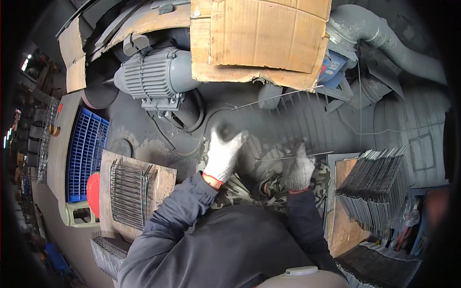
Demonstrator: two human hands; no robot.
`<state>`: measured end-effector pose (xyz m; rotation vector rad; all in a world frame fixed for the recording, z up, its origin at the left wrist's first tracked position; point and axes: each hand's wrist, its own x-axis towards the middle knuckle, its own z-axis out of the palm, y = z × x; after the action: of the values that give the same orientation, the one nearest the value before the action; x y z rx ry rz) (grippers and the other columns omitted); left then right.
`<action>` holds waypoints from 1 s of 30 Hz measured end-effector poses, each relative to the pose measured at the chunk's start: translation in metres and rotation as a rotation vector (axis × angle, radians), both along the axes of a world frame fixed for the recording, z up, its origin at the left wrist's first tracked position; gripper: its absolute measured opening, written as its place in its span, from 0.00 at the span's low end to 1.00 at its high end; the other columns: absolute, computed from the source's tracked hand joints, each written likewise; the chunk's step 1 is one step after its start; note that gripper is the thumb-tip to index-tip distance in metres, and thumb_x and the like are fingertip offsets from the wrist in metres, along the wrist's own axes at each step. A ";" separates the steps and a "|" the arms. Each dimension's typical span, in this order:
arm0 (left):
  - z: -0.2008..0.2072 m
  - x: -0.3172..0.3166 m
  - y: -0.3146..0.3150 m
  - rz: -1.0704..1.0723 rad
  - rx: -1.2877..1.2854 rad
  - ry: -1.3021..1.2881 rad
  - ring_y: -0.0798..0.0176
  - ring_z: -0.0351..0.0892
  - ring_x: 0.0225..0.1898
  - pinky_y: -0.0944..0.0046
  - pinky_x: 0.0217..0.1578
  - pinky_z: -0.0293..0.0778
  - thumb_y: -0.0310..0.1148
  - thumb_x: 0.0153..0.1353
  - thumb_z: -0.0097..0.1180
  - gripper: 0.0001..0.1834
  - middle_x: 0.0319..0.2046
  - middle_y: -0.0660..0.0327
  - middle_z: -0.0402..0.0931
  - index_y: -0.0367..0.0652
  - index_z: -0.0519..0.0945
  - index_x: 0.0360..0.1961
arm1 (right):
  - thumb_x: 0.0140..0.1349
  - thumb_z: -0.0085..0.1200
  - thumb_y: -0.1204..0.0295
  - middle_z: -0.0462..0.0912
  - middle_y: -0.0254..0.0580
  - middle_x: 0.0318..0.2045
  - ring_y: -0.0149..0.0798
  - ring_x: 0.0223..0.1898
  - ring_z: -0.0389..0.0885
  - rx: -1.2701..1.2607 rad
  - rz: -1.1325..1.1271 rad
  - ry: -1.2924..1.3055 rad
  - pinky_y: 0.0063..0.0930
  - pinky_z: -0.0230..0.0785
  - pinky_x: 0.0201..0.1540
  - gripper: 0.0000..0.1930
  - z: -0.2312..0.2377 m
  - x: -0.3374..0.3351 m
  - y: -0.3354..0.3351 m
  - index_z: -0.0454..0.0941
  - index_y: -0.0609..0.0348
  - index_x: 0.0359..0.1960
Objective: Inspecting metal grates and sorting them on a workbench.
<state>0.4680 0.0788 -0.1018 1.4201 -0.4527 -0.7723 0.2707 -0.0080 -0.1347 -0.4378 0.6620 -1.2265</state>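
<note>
"Steadying the rack (274, 158) looks like the main thing. What grips it?"

"The right hand (299, 172), its gloved fingers closed on the near bar, about midway along."

"And the left hand (222, 154)?"

"Released, it seems: the thumb stands apart from the fingers and nothing shows in it, though the fingertips are dark and blurred."

"Then a firm pinch at mid-bar should serve best, with the wrist level so the far side doesn't dip. Bringing the left hand to the bar would probably curb any twist."

"Where does the rack lie from each hand?"

"It reaches forward from the right hand, away from the person. From the left hand it lies ahead and to the right, with no contact visible."
</note>
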 end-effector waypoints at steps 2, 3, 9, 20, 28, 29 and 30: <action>-0.019 -0.012 -0.004 -0.095 -0.151 0.432 0.64 0.86 0.52 0.65 0.51 0.84 0.31 0.74 0.72 0.30 0.54 0.55 0.85 0.32 0.72 0.69 | 0.75 0.61 0.79 0.89 0.49 0.52 0.48 0.46 0.91 0.107 0.064 0.010 0.44 0.88 0.48 0.14 -0.006 -0.003 0.004 0.81 0.59 0.60; -0.028 -0.012 -0.005 -0.074 -0.132 0.379 0.66 0.86 0.49 0.65 0.49 0.83 0.31 0.74 0.72 0.28 0.52 0.55 0.85 0.32 0.73 0.67 | 0.74 0.62 0.79 0.88 0.50 0.53 0.47 0.47 0.90 0.089 0.050 0.147 0.44 0.88 0.48 0.16 -0.008 -0.004 0.006 0.80 0.60 0.61; -0.057 0.014 -0.008 -0.108 0.020 0.157 0.68 0.84 0.43 0.64 0.45 0.82 0.32 0.75 0.70 0.20 0.44 0.58 0.86 0.30 0.76 0.58 | 0.73 0.65 0.76 0.88 0.46 0.51 0.37 0.50 0.88 -0.186 -0.333 0.582 0.34 0.84 0.51 0.19 -0.017 -0.023 -0.024 0.81 0.66 0.64; -0.068 0.011 -0.083 -0.451 0.007 0.020 0.71 0.82 0.38 0.67 0.39 0.82 0.32 0.76 0.67 0.19 0.41 0.62 0.84 0.33 0.76 0.59 | 0.74 0.66 0.73 0.91 0.41 0.54 0.35 0.52 0.89 -0.107 0.563 0.857 0.32 0.82 0.58 0.18 -0.001 -0.092 -0.094 0.85 0.65 0.62; -0.067 0.006 -0.075 -0.499 0.085 0.136 0.65 0.82 0.52 0.61 0.56 0.80 0.36 0.75 0.68 0.22 0.52 0.55 0.87 0.32 0.78 0.60 | 0.75 0.64 0.75 0.92 0.46 0.49 0.38 0.44 0.93 0.031 0.367 0.677 0.32 0.88 0.45 0.15 -0.009 -0.080 -0.094 0.84 0.67 0.59; -0.065 0.006 -0.076 -0.494 0.112 0.100 0.65 0.82 0.52 0.60 0.55 0.80 0.36 0.75 0.68 0.22 0.51 0.55 0.87 0.32 0.78 0.60 | 0.75 0.63 0.75 0.92 0.47 0.49 0.38 0.44 0.93 0.051 0.367 0.628 0.32 0.88 0.45 0.14 -0.006 -0.079 -0.095 0.83 0.67 0.59; -0.064 0.005 -0.079 -0.489 0.154 0.068 0.65 0.82 0.51 0.60 0.55 0.80 0.37 0.75 0.68 0.22 0.51 0.54 0.87 0.32 0.79 0.59 | 0.76 0.63 0.75 0.92 0.47 0.50 0.38 0.44 0.93 0.066 0.361 0.674 0.32 0.88 0.44 0.15 -0.002 -0.079 -0.097 0.83 0.67 0.59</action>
<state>0.4730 0.0001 -0.1655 1.4360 -0.7134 -1.2673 0.1921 -0.1051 -0.1365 -0.8898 1.1337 -0.6971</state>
